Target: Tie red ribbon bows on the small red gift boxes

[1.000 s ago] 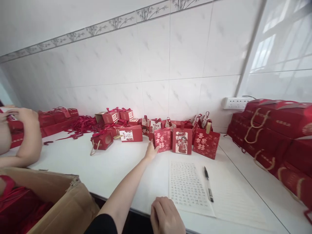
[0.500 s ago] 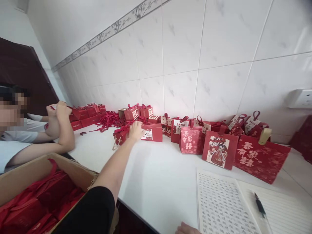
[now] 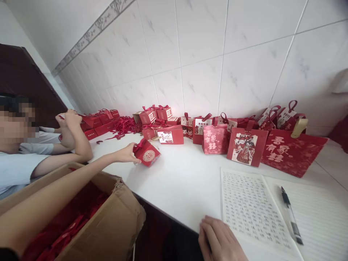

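My left hand [image 3: 127, 153] reaches over the cardboard box and grips a small red gift box [image 3: 149, 155] at its left side, fingers closed. The gift box is tilted; it has a dark red ribbon bow on top and a round pale emblem on its face. I cannot tell whether it touches the white table. Behind it stands a long red box [image 3: 174, 136] with a white printed label. My right hand [image 3: 221, 241] rests loosely on the table's front edge, holding nothing, beside an open notebook [image 3: 250, 206] covered in handwriting.
A pen [image 3: 291, 215] lies on the notebook. Red gift bags [image 3: 246, 146] and boxes line the tiled wall, with a heap of red ribbons [image 3: 126, 125] further left. At lower left is an open cardboard box [image 3: 108, 226] of red items. Another person's hands [image 3: 70, 121] are raised at left.
My left hand has come back from the long red box toward me and left, now gripping the small gift box. More of my right hand shows. The view has shifted.
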Demonstrator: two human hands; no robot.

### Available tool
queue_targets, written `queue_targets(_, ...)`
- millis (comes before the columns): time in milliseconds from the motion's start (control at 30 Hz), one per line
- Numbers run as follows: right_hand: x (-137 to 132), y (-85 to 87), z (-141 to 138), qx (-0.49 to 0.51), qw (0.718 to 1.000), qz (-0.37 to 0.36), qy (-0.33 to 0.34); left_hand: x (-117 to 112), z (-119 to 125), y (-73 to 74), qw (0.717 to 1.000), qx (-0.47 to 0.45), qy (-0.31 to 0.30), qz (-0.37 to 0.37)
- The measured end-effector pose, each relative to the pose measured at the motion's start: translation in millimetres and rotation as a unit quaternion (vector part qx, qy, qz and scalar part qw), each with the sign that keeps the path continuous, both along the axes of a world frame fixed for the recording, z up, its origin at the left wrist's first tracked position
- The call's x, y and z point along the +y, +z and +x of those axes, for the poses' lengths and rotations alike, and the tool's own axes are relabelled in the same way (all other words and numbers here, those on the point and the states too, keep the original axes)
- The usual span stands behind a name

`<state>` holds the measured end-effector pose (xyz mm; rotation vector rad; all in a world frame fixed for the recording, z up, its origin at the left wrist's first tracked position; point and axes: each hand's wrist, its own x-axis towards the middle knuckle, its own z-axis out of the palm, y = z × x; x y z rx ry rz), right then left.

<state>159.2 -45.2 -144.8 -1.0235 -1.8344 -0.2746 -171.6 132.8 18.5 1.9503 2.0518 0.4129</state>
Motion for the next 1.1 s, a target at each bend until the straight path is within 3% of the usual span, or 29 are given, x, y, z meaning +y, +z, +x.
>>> queue_targets(100,-2,11.8,3,0.001,1.0,-0.023,0.007,-49,43,0.0,0.997,0.014,-0.073,-0.013)
queue_targets(233,1,31.0,-6,0.04,0.993,-0.111,0.004,-111,108,-11.3,0.999,-0.024,-0.01,0.033)
queue_targets(300,6,44.9,-13,0.076,0.985,-0.157,-0.013,-133,128,-13.5,0.996,-0.077,-0.049,0.014)
queue_targets(367,13,60.0,-18,0.109,0.973,-0.201,-0.032,-145,137,-11.3,0.982,-0.136,-0.13,-0.021)
queue_targets(467,26,79.6,-18,0.136,0.957,-0.255,-0.034,-146,134,-7.0,0.961,-0.185,-0.201,0.04)
queue_targets(533,34,88.1,-15,0.141,0.951,-0.275,-0.02,-137,127,-8.9,0.95,-0.203,-0.192,0.14)
queue_targets(600,39,91.6,-13,0.142,0.948,-0.286,0.013,-125,120,-15.0,0.94,-0.244,-0.17,0.168)
queue_targets(733,41,81.3,-14,0.195,0.932,-0.289,0.101,-107,110,-26.5,0.93,-0.333,-0.158,0.009)
queue_targets(933,33,60.7,-16,0.369,0.855,-0.326,0.162,-108,109,-23.7,0.928,-0.312,-0.195,-0.055)
queue_targets(1100,30,66.3,-15,0.358,0.867,-0.321,0.135,-112,114,-24.1,0.919,-0.308,-0.224,-0.101)
